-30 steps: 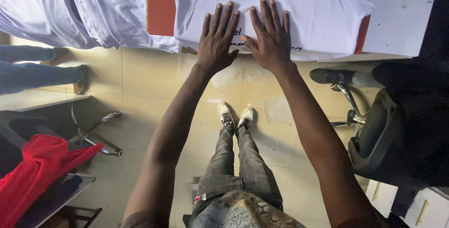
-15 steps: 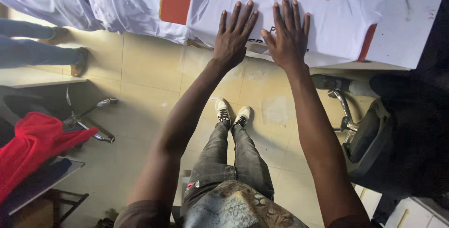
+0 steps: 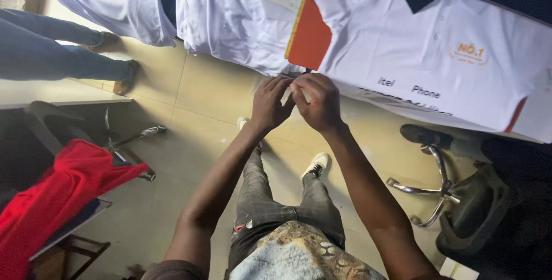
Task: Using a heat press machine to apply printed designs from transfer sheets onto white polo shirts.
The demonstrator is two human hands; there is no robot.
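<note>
A white polo shirt (image 3: 437, 61) with a dark collar and an orange chest print lies flat on an orange-topped table (image 3: 310, 38). My left hand (image 3: 269, 104) and my right hand (image 3: 319, 103) meet at the shirt's near left corner, at the table's edge. The fingers of both hands are pinched together on a small fold of the white fabric. Both forearms reach up from the bottom of the view.
More white shirts (image 3: 230, 21) hang over the table's left part. Another person's jeans-clad legs (image 3: 52, 56) stand at the left. A red cloth (image 3: 63, 194) lies over a chair at lower left. An office chair base (image 3: 437, 188) stands at the right. My legs and white sneakers (image 3: 316, 165) are below.
Both hands lay flat and spread on the shirt before. They have now pulled back to its near edge, come together and pinched the fabric. The camera view has swung to the left.
</note>
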